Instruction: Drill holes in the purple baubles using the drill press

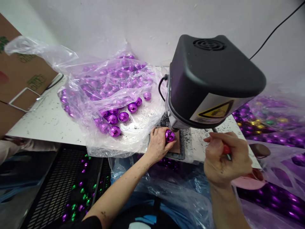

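Note:
My left hand point(159, 143) is closed around a shiny purple faceted ball point(170, 135). It keeps the ball on a small brown board point(175, 147), right under the black drill press head point(214, 73). My right hand point(227, 156) is wrapped round a red-knobbed lever point(227, 149) at the press's right side. More purple balls point(115, 131) lie to the left of my left hand, some loose and many inside a clear plastic bag point(140, 143). The tip of the drill is hidden behind the press head.
Dark shavings dot the white table point(30, 122). A cardboard box point(19, 76) stands at far left, above a black crate point(54, 184) with green and purple beads. Bagged purple and gold balls point(257, 124) and a pink bowl point(250, 183) are at right.

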The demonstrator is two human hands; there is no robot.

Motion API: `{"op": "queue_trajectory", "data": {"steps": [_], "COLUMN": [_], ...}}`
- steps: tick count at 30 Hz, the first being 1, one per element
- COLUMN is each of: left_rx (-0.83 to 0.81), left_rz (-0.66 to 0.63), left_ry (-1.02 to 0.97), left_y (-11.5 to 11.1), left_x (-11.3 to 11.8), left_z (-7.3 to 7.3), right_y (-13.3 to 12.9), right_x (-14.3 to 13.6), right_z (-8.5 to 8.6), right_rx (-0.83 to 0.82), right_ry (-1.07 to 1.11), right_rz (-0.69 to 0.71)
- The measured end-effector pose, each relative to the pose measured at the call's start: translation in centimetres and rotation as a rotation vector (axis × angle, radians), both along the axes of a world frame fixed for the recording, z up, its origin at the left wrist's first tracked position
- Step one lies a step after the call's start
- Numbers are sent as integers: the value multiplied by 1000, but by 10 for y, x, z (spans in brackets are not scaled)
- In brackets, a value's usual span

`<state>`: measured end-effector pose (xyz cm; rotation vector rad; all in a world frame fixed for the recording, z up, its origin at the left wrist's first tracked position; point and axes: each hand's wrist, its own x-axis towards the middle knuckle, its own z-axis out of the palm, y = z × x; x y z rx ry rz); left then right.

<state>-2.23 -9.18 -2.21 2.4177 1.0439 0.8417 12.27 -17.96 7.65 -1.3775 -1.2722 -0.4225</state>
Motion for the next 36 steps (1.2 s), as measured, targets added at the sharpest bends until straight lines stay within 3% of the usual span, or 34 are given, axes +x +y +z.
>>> {"op": "queue_trajectory", "data": {"steps": [10, 17, 23, 25, 27, 30, 33, 36], "left_rx": [-2, -13, -8, -4, -7, -14, -24, -48], "left_rz": [-26, -29, -20, -27, -32, -33, -46, -60], "left_ry": [-35, -37, -51, -57, -64, -84, -113, -187], "left_y": [0, 0, 0, 0, -1, 0, 1, -2], "left_x": [-1, -1, 0, -1, -1, -1, -1, -8], "left_z": [2, 1, 1, 1, 0, -3, -5, 0], "right_y": [12, 19, 20, 17, 13, 13, 26, 46], "right_x": [-9, -9, -9, -11, -11, -4, 11, 25], "right_z": [-10, -13, -39, -41, -29, 12, 58, 85], "right_rx": [168, 245, 199, 167, 151, 65, -53, -142], "right_ry": [160, 160, 158, 164, 181, 212, 164, 181], "right_rz": [26, 27, 36, 47, 36, -73, -151, -161]}}
